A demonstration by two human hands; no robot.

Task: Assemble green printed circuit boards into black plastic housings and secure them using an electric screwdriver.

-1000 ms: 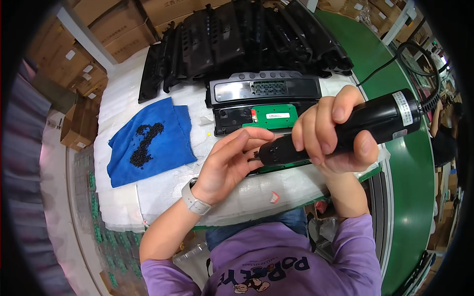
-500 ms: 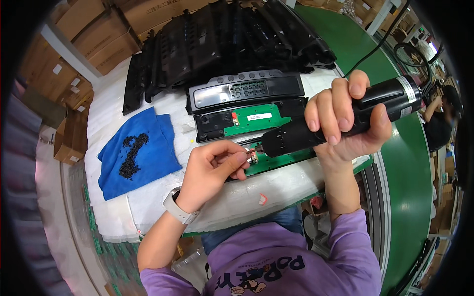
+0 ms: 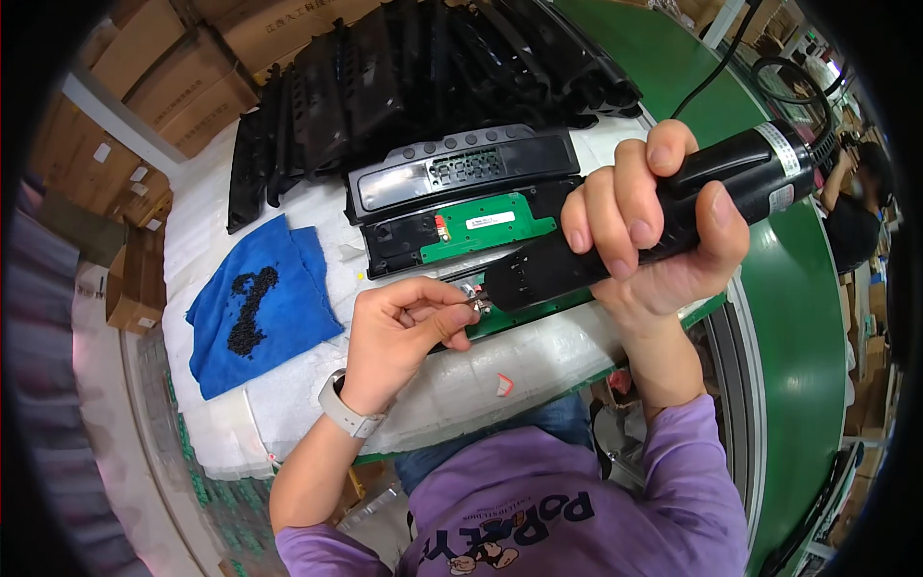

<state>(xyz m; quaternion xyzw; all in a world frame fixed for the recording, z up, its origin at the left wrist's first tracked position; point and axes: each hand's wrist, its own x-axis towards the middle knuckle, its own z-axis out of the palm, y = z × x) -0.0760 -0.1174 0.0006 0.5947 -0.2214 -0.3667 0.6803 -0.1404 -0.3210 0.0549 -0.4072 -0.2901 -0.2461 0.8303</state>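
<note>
My right hand [image 3: 654, 226] is wrapped round a black electric screwdriver [image 3: 538, 277], held nearly level with its bit pointing left. At the bit's tip, the thumb and fingers of my left hand [image 3: 409, 322] are pinched together; whatever is between them is too small to make out. Beneath both hands lies a panel with a green circuit board [image 3: 510, 316], mostly covered by the tool and fingers. Just beyond it sits a second black panel [image 3: 389, 248] with its own green circuit board [image 3: 524, 227] and a red-and-white part.
A blue cloth [image 3: 308, 279] on the left carries a pile of small black screws [image 3: 245, 322]. Farther back are a black panel with buttons [image 3: 394, 185] and a stack of black housings [image 3: 385, 77]. The tool's cord [image 3: 711, 72] runs behind; another person [image 3: 859, 207] is far right.
The screwdriver and my right hand have shifted slightly left, its tip closer to my pinched left fingers. The whole scene has also slid a little left in view.
</note>
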